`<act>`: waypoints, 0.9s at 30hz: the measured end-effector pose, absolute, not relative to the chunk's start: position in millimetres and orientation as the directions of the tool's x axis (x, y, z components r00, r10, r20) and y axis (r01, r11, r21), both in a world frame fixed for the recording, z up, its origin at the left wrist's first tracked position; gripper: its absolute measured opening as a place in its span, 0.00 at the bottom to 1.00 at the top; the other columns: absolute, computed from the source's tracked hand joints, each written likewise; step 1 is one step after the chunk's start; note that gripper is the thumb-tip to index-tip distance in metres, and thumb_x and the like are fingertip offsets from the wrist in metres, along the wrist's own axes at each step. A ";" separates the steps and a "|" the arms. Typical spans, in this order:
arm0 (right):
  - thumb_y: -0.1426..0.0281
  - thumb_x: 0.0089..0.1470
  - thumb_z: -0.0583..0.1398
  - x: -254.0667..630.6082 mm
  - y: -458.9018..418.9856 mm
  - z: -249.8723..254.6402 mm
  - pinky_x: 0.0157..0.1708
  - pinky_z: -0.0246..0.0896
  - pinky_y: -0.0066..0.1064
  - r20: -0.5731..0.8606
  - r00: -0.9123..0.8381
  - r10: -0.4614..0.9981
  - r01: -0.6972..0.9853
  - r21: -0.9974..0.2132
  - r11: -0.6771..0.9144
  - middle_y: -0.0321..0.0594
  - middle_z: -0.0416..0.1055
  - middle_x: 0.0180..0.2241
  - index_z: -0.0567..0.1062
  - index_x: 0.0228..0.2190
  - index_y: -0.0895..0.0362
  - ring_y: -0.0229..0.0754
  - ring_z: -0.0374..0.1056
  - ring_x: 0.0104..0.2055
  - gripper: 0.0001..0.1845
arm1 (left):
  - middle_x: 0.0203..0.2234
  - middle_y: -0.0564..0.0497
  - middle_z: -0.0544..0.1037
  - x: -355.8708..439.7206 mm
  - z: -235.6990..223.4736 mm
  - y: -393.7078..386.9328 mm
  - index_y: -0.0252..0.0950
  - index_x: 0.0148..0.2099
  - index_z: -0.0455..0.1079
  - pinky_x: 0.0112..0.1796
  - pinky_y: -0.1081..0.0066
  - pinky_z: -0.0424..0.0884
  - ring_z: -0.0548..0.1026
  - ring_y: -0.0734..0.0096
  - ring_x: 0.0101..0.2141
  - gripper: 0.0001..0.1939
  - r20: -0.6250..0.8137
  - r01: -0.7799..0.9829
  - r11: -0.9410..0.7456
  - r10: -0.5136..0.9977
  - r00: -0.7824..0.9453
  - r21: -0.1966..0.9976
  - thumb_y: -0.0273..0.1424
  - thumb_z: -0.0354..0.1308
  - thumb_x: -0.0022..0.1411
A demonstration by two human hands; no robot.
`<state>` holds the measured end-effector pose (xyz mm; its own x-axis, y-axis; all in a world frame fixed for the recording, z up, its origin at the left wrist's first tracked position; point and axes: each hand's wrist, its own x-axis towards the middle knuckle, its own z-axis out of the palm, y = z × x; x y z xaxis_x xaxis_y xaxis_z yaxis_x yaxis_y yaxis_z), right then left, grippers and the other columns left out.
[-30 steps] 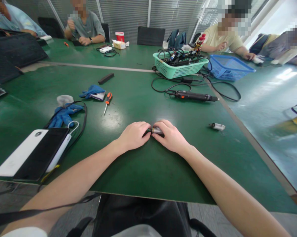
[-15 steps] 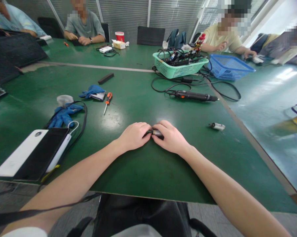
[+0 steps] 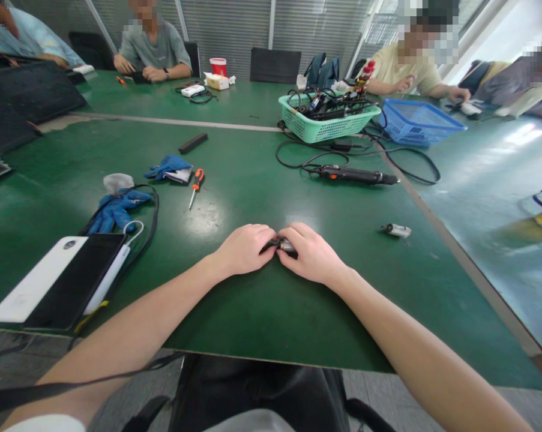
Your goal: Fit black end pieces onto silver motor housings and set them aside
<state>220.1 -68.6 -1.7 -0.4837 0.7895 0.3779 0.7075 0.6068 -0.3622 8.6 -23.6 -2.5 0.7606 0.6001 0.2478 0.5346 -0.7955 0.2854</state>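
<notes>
Low over the table's near middle, my right hand (image 3: pixel 313 252) is closed around a small silver cylinder (image 3: pixel 287 245), which looks like a small motor. My left hand (image 3: pixel 248 249) pinches a dark piece (image 3: pixel 269 245) at the cylinder's left end; fingers hide most of it. Whether the two pieces are joined, I cannot tell. A similar silver cylinder with a dark tip (image 3: pixel 397 230) lies on the table to the right of my hands. Farther up the table, left of my hands, rests an orange-handled screwdriver (image 3: pixel 197 187).
A corded black electric screwdriver (image 3: pixel 356 174) lies ahead to the right, before a green basket of tools (image 3: pixel 329 129) and a blue basket (image 3: pixel 421 129). Blue gloves (image 3: pixel 115 211), a cable and a white-and-black device (image 3: pixel 57 282) occupy the left. Other people sit around the table.
My right hand has shifted very slightly, and a bit more of the silver cylinder's left end shows. Both hands keep their hold.
</notes>
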 end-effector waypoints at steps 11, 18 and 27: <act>0.70 0.59 0.58 217.6 -74.6 1.8 0.43 0.64 0.41 0.345 -0.492 0.800 0.744 -0.310 0.591 0.44 0.70 0.37 0.72 0.39 0.55 0.49 0.66 0.41 0.05 | 0.32 0.50 0.74 9.2 0.8 -25.7 0.36 0.37 0.67 0.36 0.65 0.68 0.72 0.66 0.33 0.04 0.256 0.497 -0.819 0.565 0.784 0.286 0.30 0.54 0.65; 0.72 0.59 0.58 216.2 -74.8 -1.3 0.44 0.63 0.41 0.335 -0.482 0.810 0.758 -0.304 0.577 0.44 0.73 0.38 0.72 0.39 0.55 0.49 0.67 0.42 0.05 | 0.32 0.49 0.74 9.2 -0.7 -25.2 0.36 0.36 0.67 0.36 0.66 0.67 0.72 0.66 0.33 0.04 0.245 0.505 -0.815 0.571 0.783 0.284 0.30 0.53 0.65; 0.72 0.58 0.57 214.6 -75.6 -4.5 0.41 0.62 0.39 0.357 -0.459 0.814 0.797 -0.240 0.554 0.42 0.71 0.34 0.70 0.35 0.54 0.48 0.65 0.39 0.02 | 0.32 0.49 0.75 9.3 -0.2 -24.7 0.36 0.38 0.69 0.38 0.65 0.69 0.73 0.66 0.35 0.04 0.246 0.498 -0.816 0.568 0.786 0.294 0.29 0.53 0.65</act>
